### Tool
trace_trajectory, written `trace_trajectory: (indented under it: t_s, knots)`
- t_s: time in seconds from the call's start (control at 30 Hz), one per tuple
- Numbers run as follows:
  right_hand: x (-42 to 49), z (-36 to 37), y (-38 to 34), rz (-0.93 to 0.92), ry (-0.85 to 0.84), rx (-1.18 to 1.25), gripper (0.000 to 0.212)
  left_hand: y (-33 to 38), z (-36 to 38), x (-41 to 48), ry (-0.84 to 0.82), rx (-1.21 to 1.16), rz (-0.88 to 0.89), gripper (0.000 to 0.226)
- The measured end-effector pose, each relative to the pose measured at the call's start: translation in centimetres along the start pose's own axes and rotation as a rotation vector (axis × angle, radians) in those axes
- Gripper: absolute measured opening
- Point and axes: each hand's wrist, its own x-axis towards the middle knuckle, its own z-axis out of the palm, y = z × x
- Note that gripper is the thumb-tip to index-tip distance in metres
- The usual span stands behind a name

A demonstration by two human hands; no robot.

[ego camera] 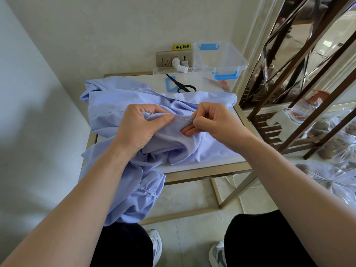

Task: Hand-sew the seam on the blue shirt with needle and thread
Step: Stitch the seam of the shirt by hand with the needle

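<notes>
Our left forearm (77,191) and right forearm (292,180) reach forward and converge. Our left hand (141,128) lies knuckles up, thumb and curled fingers pinching a fold of the shirt (111,105). Our right hand (215,124), just beside it, pinches the needle (185,118) between thumb and forefinger, with two lower fingertips resting on the cloth.

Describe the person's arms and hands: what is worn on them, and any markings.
The left forearm and right forearm are bare as far as the frame shows, with no sleeve in view. The left hand and right hand wear no gloves. No watch, bracelet, ring or marking shows. The nails that show look short and unpainted.
</notes>
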Motion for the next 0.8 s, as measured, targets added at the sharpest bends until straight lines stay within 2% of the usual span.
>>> trace_trajectory:
  t_s: [0.23, 0.6, 0.8]
  knots:
    - [0.0, -0.4, 0.3, -0.05, -0.028, 0.14, 0.027, -0.1, -0.1, 0.3, -0.031, -0.018, -0.049, 0.009]
    - [0.5, -0.6, 1.5, -0.066, -0.113, 0.377, 0.011, -0.4, 0.0, 0.4, -0.088, -0.115, -0.012, 0.013]
    - [0.5, -0.6, 1.7, -0.054, -0.141, 0.434, 0.017, -0.3, 0.1, 0.4, -0.102, -0.176, -0.015, 0.017]
